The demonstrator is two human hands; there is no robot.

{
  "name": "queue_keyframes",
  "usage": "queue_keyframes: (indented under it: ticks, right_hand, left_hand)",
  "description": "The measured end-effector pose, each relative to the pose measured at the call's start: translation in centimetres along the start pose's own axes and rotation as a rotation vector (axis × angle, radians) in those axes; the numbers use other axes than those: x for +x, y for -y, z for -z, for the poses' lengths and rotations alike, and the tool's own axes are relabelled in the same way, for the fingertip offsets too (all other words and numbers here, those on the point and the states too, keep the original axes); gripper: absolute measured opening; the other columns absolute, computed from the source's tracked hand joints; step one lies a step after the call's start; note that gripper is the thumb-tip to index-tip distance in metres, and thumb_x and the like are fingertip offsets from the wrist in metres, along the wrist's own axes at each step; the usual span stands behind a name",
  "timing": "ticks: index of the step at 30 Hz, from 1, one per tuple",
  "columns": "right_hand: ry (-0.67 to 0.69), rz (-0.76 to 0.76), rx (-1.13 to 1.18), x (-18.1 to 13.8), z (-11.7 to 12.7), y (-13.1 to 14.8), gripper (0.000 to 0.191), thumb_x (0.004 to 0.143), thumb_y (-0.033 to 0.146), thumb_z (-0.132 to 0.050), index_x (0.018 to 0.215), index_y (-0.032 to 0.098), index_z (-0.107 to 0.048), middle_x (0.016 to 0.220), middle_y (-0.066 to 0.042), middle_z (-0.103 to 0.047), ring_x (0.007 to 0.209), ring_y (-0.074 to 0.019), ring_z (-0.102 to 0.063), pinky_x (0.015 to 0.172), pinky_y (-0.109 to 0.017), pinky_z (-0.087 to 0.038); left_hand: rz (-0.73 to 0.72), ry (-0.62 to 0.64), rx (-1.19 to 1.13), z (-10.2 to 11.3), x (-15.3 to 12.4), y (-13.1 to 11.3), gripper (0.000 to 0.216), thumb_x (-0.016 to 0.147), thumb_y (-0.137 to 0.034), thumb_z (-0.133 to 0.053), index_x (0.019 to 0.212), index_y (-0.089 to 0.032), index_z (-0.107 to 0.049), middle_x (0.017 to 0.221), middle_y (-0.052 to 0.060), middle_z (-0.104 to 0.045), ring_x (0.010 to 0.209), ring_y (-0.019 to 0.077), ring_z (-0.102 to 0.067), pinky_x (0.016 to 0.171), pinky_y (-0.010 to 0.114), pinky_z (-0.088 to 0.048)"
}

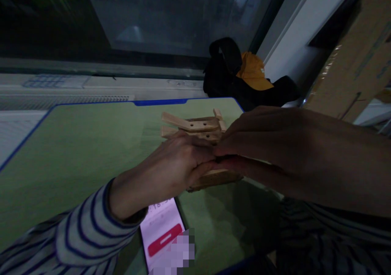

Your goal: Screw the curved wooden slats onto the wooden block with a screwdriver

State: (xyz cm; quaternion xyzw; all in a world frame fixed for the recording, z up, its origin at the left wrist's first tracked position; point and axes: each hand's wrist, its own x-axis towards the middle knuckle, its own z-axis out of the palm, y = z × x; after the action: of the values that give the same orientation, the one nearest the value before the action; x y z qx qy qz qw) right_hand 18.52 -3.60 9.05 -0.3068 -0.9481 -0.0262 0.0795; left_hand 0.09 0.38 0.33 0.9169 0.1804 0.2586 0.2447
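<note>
A small wooden construction (pixel 203 125) made of pale pieces with round holes lies on the green table (pixel 91 152). Two of its slats stick out to the left, and a short piece stands up at its far right. A darker, rough-edged wooden part (pixel 214 180) shows below my hands. My left hand (pixel 186 157) rests over the left of the construction, fingers bent inward. From the right comes my right hand (pixel 269 148), its thumb and fingers pinched close against the left fingertips. Whatever lies between the fingertips is hidden.
A lit phone (pixel 161 230) with a red button lies under my left forearm, near the front. Behind the table's blue edge are a black bag (pixel 220 75) and a yellow cap (pixel 255 71). A cardboard box (pixel 351 55) stands to the right, and a dark window is at the back.
</note>
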Motion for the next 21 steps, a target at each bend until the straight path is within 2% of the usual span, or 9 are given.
queue_keyframes:
  ticks: [7, 11, 14, 17, 21]
  right_hand:
    - [0.007, -0.023, -0.035, 0.17, -0.29, 0.19, 0.018, 0.086, 0.029, -0.054, 0.102, 0.023, -0.062, 0.088, 0.002, -0.065, 0.072, -0.0140, -0.061, 0.060, -0.028, -0.045]
    - [0.024, -0.031, 0.003, 0.02, -0.05, 0.31, 0.021, 0.088, 0.032, -0.051, 0.104, 0.024, -0.061, 0.090, 0.002, -0.065, 0.076, -0.0132, -0.061, 0.064, -0.028, -0.046]
    - [0.020, 0.013, 0.019, -0.14, 0.07, 0.20, 0.021, 0.090, 0.026, -0.048, 0.107, 0.023, -0.059, 0.095, 0.003, -0.065, 0.080, -0.0109, -0.061, 0.068, -0.025, -0.045]
    - [0.009, 0.004, -0.017, -0.12, -0.06, 0.03, 0.018, 0.089, 0.028, -0.050, 0.104, 0.024, -0.060, 0.090, 0.005, -0.065, 0.075, -0.0112, -0.061, 0.063, -0.026, -0.045]
    - [0.012, -0.048, -0.068, 0.00, -0.25, 0.01, 0.023, 0.084, 0.029, -0.058, 0.106, 0.024, -0.061, 0.089, 0.003, -0.066, 0.071, -0.0142, -0.062, 0.057, -0.028, -0.044]
  left_hand:
    - [0.012, -0.004, 0.053, 0.01, 0.04, 0.04, 0.019, 0.087, -0.032, -0.053, 0.086, -0.020, -0.068, 0.088, -0.001, -0.069, 0.084, 0.0145, -0.063, 0.074, 0.028, -0.043]
    - [-0.008, -0.063, 0.092, -0.14, 0.04, 0.13, 0.017, 0.087, -0.031, -0.054, 0.084, -0.020, -0.067, 0.089, -0.001, -0.070, 0.086, 0.0150, -0.063, 0.075, 0.028, -0.043]
    - [-0.001, -0.044, 0.072, -0.18, 0.02, 0.15, 0.015, 0.087, -0.029, -0.054, 0.091, -0.020, -0.066, 0.091, 0.000, -0.070, 0.087, 0.0149, -0.063, 0.076, 0.028, -0.044]
    - [-0.011, -0.001, 0.021, -0.08, -0.04, 0.07, 0.018, 0.090, -0.026, -0.050, 0.091, -0.021, -0.067, 0.095, -0.001, -0.069, 0.092, 0.0129, -0.062, 0.081, 0.026, -0.044]
    - [0.015, 0.006, 0.074, 0.09, -0.11, -0.03, 0.023, 0.091, -0.026, -0.048, 0.083, -0.019, -0.069, 0.088, 0.000, -0.069, 0.087, 0.0135, -0.062, 0.079, 0.026, -0.045]
